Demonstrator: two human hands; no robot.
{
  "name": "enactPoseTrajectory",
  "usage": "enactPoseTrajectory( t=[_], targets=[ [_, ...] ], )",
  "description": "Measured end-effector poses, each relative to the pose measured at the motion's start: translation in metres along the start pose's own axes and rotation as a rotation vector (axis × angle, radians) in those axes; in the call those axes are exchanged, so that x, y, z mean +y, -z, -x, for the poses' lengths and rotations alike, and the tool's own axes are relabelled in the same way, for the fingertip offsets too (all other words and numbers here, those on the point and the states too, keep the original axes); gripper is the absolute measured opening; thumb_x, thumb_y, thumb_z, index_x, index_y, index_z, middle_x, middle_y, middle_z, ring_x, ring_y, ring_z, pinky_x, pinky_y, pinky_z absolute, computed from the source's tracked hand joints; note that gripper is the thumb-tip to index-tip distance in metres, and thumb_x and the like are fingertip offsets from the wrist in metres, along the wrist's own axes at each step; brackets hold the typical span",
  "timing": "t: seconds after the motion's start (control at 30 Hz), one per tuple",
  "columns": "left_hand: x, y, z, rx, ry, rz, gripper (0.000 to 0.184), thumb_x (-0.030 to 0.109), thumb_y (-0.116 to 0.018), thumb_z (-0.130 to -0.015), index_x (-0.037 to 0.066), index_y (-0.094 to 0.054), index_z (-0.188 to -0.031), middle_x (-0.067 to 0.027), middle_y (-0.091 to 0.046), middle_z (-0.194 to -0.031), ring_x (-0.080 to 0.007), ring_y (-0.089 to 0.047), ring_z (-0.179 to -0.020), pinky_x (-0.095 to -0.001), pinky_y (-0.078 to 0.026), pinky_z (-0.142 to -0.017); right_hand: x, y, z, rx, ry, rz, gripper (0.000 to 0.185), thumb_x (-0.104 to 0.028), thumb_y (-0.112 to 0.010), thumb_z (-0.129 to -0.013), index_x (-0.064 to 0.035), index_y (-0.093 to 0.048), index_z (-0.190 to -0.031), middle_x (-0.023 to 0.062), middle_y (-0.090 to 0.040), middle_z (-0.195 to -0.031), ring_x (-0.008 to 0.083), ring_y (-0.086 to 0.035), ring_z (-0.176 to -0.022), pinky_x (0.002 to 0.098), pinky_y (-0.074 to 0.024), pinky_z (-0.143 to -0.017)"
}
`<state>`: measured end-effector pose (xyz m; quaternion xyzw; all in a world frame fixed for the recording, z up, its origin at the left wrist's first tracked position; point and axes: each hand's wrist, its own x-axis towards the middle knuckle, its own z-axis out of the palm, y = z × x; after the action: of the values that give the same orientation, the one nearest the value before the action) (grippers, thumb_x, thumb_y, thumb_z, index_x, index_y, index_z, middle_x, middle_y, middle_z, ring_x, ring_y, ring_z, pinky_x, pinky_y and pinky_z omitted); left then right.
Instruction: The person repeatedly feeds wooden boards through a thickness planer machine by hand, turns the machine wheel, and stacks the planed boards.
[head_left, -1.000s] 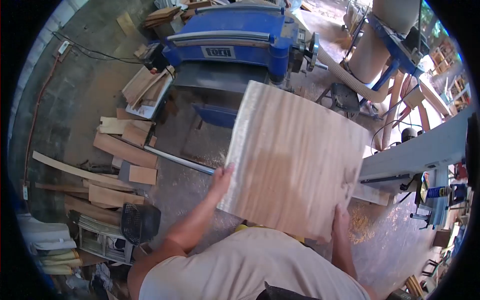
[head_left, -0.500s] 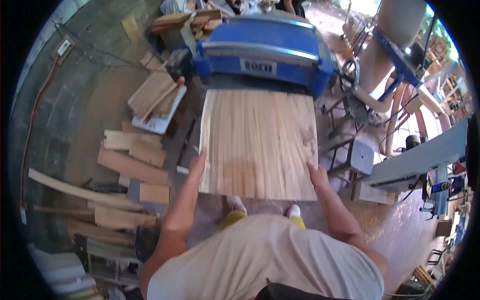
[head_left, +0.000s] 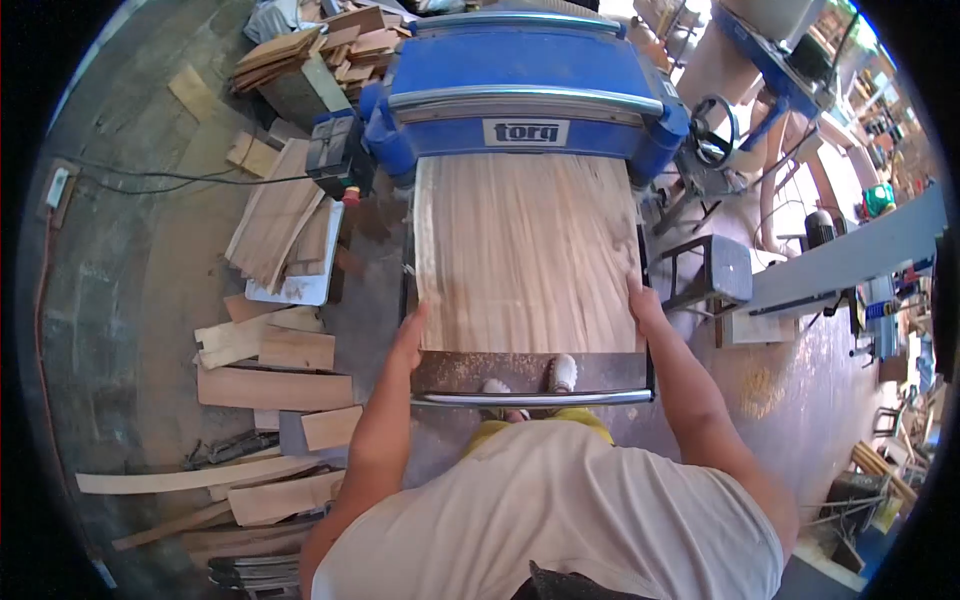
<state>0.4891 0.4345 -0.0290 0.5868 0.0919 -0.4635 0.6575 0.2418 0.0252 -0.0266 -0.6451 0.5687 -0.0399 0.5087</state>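
A wide wooden panel [head_left: 530, 255] with streaked grain lies level in front of the blue planer [head_left: 520, 75], its far edge at the machine's opening. My left hand [head_left: 411, 335] grips the panel's left edge near the close corner. On the opposite edge, my right hand [head_left: 643, 303] holds the panel at about the same distance. The undersides of both hands' grips are hidden. Below the panel's near edge, a metal roller [head_left: 535, 398] crosses in front of my shoes.
Wood offcuts [head_left: 275, 388] lie on the floor at the left. A black control box [head_left: 338, 155] stands beside the planer's left side. To the right are a dark stool [head_left: 722, 270], a handwheel [head_left: 712, 130] and a long grey beam [head_left: 850, 255].
The panel has swung from a tilt at the right to straight in front of the planer, its far edge now at the opening. Both hands moved with it and kept their hold.
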Motion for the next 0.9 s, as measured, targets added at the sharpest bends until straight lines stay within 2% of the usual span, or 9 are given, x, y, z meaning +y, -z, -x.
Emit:
enactPoseTrajectory(
  t=[0.03, 0.1, 0.13, 0.27, 0.37, 0.43, 0.57, 0.67, 0.9],
  targets=[
    [-0.006, 0.003, 0.014, 0.038, 0.052, 0.025, 0.056, 0.049, -0.049, -0.093, 0.003, -0.051, -0.125, -0.0154, -0.058, -0.119, -0.0222, -0.058, -0.108, -0.0421, -0.051, -0.084, 0.000, -0.003, -0.014, 0.011, 0.021, 0.024, 0.073, -0.059, -0.050, -0.087, 0.0099, -0.063, -0.106, 0.0171, -0.065, -0.092, 0.0237, -0.059, -0.085, 0.0368, -0.0458, -0.077],
    [-0.067, 0.048, 0.009, -0.375, 0.127, 0.376, 0.053, 0.051, -0.048, -0.093, 0.007, -0.051, -0.121, -0.0125, -0.060, -0.112, -0.0228, -0.060, -0.101, -0.0421, -0.053, -0.080, -0.020, -0.002, -0.005, 0.053, 0.053, -0.003, 0.072, -0.059, -0.051, -0.086, 0.0097, -0.064, -0.103, 0.0163, -0.065, -0.087, 0.0230, -0.059, -0.080, 0.0367, -0.0455, -0.074],
    [-0.067, 0.033, 0.017, -0.378, 0.142, 0.356, 0.053, 0.051, -0.048, -0.093, 0.007, -0.051, -0.121, -0.0125, -0.060, -0.112, -0.0228, -0.060, -0.101, -0.0421, -0.053, -0.080, -0.028, -0.002, 0.001, 0.093, 0.094, -0.012, 0.072, -0.060, -0.052, -0.086, 0.0094, -0.065, -0.099, 0.0155, -0.064, -0.082, 0.0224, -0.058, -0.076, 0.0367, -0.0453, -0.071],
    [-0.077, -0.079, 0.020, -0.029, 0.052, 0.535, 0.051, 0.046, -0.058, -0.088, 0.008, -0.051, -0.121, -0.0109, -0.062, -0.110, -0.0248, -0.061, -0.098, -0.0404, -0.054, -0.080, -0.034, 0.007, -0.016, 0.010, -0.057, 0.031, 0.070, -0.059, -0.054, -0.085, 0.0093, -0.066, -0.096, 0.0179, -0.065, -0.083, 0.0240, -0.060, -0.079, 0.0367, -0.0458, -0.071],
    [-0.071, -0.097, -0.007, 0.159, -0.031, 0.552, 0.045, 0.039, -0.061, -0.088, 0.007, -0.052, -0.118, -0.0105, -0.063, -0.106, -0.0244, -0.063, -0.093, -0.0391, -0.055, -0.078, -0.029, 0.004, -0.042, -0.017, 0.013, 0.056, 0.068, -0.055, -0.057, -0.084, 0.0112, -0.063, -0.100, 0.0217, -0.066, -0.091, 0.0259, -0.062, -0.086, 0.0361, -0.0466, -0.073],
    [-0.069, -0.104, -0.016, 0.237, -0.050, 0.527, 0.041, 0.036, -0.062, -0.089, 0.007, -0.053, -0.117, -0.0103, -0.063, -0.104, -0.0239, -0.063, -0.091, -0.0390, -0.055, -0.078, -0.037, 0.000, -0.043, 0.076, 0.215, 0.157, 0.074, -0.055, -0.064, -0.079, 0.0102, -0.056, -0.113, 0.0264, -0.060, -0.110, 0.0375, -0.059, -0.100, 0.0403, -0.0458, -0.085],
    [-0.049, -0.109, -0.023, 0.273, -0.104, 0.515, 0.039, 0.035, -0.061, -0.090, 0.007, -0.053, -0.115, -0.0091, -0.063, -0.102, -0.0239, -0.063, -0.091, -0.0405, -0.055, -0.077, -0.074, 0.006, 0.062, 0.016, 1.041, 0.830, 0.096, -0.041, -0.079, -0.065, -0.0082, -0.031, -0.141, 0.0218, -0.023, -0.148, 0.0348, -0.026, -0.135, 0.0489, -0.0307, -0.104],
    [-0.045, -0.111, -0.025, 0.265, -0.102, 0.519, 0.039, 0.036, -0.061, -0.089, 0.006, -0.054, -0.114, -0.0089, -0.064, -0.100, -0.0242, -0.063, -0.090, -0.0408, -0.055, -0.077, -0.054, -0.005, 0.072, -0.198, 1.051, 1.243, 0.096, -0.037, -0.079, -0.066, -0.0155, -0.027, -0.144, 0.0175, -0.021, -0.150, 0.0325, -0.021, -0.139, 0.0537, -0.0262, -0.107],
    [-0.018, -0.112, -0.047, 0.199, -0.077, 0.461, 0.045, 0.039, -0.063, -0.087, 0.009, -0.051, -0.119, -0.0092, -0.057, -0.110, -0.0261, -0.058, -0.100, -0.0423, -0.054, -0.083, -0.070, -0.014, 0.033, -0.162, 1.097, 1.127, 0.095, -0.020, -0.077, -0.066, -0.0206, -0.023, -0.145, 0.0129, -0.020, -0.151, 0.0312, -0.020, -0.140, 0.0534, -0.0236, -0.109]
  ],
)
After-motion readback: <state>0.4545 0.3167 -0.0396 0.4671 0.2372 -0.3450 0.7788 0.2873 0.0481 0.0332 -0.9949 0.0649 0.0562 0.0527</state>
